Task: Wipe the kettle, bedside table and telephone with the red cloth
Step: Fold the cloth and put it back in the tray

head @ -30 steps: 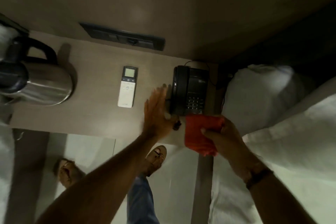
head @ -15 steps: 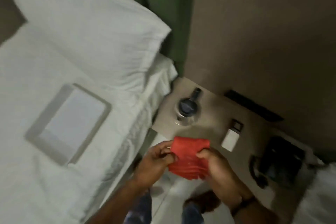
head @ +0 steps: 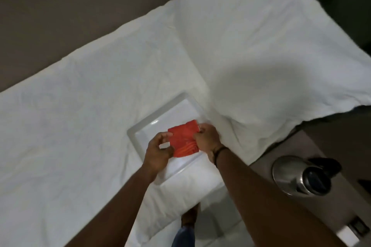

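Note:
The folded red cloth [head: 183,138] is held between both hands just above a white rectangular tray [head: 152,126] that lies on the bed. My left hand [head: 158,151] pinches its left edge and my right hand [head: 206,138] grips its right edge. The steel kettle [head: 297,176] with a dark lid stands on the bedside table [head: 285,210] at the lower right, well apart from both hands. The telephone is out of view.
A white bed sheet [head: 70,126] fills the left and middle. A large white pillow [head: 251,46] lies at the upper right, next to the tray. A white remote [head: 351,234] shows at the bottom right corner. My shoe [head: 189,216] is on the floor below.
The view has swung from the bedside table to the bed. Both hands now hold the red cloth, which has moved from the telephone to above the white tray.

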